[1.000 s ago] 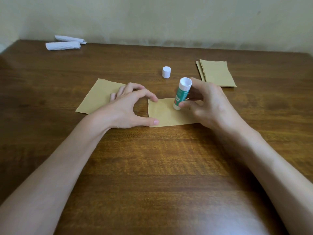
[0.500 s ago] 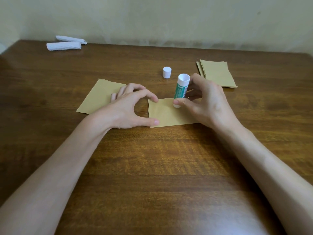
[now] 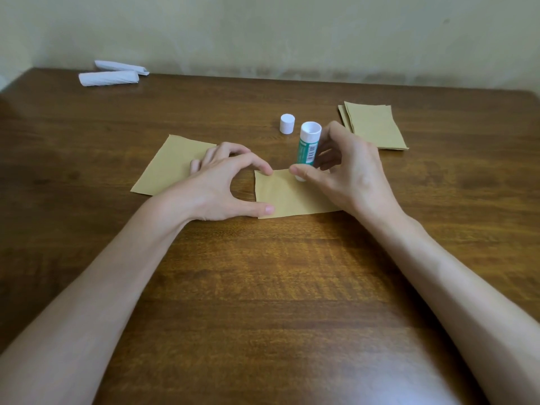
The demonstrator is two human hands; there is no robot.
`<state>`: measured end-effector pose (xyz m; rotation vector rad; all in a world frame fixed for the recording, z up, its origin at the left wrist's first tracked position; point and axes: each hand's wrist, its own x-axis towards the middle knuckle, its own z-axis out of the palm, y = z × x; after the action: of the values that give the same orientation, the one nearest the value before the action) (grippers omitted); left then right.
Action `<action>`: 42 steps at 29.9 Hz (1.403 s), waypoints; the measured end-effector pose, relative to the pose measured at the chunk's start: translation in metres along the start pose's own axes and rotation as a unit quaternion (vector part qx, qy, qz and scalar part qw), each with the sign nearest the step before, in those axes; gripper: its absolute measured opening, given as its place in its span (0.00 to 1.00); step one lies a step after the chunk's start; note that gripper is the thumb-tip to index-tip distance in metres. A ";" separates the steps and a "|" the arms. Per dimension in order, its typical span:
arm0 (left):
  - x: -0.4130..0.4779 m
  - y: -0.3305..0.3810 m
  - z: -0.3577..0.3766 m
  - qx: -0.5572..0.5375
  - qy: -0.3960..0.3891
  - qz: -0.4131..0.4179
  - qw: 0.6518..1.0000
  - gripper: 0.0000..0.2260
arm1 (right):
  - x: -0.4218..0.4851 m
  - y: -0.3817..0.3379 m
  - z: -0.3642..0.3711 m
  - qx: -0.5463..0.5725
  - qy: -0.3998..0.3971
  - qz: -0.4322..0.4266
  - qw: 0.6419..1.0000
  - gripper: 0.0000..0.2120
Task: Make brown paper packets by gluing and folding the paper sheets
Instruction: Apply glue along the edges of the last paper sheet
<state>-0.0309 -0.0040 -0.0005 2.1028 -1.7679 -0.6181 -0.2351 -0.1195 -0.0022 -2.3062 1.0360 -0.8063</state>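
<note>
Head view:
- The table [image 3: 263,287] is dark brown wood and meets a pale wall [image 3: 292,33] at its far edge.
- A brown paper piece [image 3: 292,197] lies flat at mid-table, between the two hands.
- The left hand [image 3: 222,185] holds this piece down at its left edge. The index fingertip presses the far-left corner and the thumb tip presses the near-left corner. Thumb and index are spread apart in an arch and nothing is pinched between them.
- The remaining fingers of the left hand rest on a separate brown sheet [image 3: 172,165], which lies flat just to the left of the piece.
- The right hand [image 3: 350,176] grips the glue stick [image 3: 307,147], with the thumb on the near side and the curled fingers behind the tube.
- The glue stick stands close to upright, leaning slightly to the right. Its lower end touches the far edge of the brown paper piece near the far-left corner. Its white end points up, and its body is green with a barcode label.
- The white cap [image 3: 287,123] stands on the table just beyond the glue stick, apart from it.
- A stack of brown sheets [image 3: 377,127] lies to the far right, well apart from the piece.
- Two white paper rolls [image 3: 108,78] lie at the far-left corner of the table, near the wall.
</note>
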 end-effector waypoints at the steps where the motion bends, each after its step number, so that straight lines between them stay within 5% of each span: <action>1: 0.000 0.000 0.000 0.000 0.001 0.000 1.000 0.25 | 0.000 0.000 0.001 0.000 0.003 0.003 1.000 0.21; 16: 0.001 -0.001 0.000 0.001 -0.004 0.001 1.000 0.25 | 0.002 0.003 0.006 0.003 -0.008 -0.013 1.000 0.14; 23: 0.000 -0.003 -0.001 0.001 -0.005 0.005 1.000 0.26 | 0.004 0.011 -0.009 0.106 0.068 0.029 0.992 0.17; 33: 0.001 -0.006 -0.003 0.001 -0.016 0.004 1.000 0.27 | -0.015 0.016 -0.025 0.105 -0.107 -0.021 0.988 0.11; 42: 0.002 -0.008 -0.003 0.003 -0.020 0.007 1.000 0.27 | -0.011 0.019 -0.021 0.047 -0.083 -0.006 0.995 0.17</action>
<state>-0.0225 -0.0044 -0.0020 2.0940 -1.8064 -0.6560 -0.2651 -0.1259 -0.0025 -2.2585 0.8931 -0.6420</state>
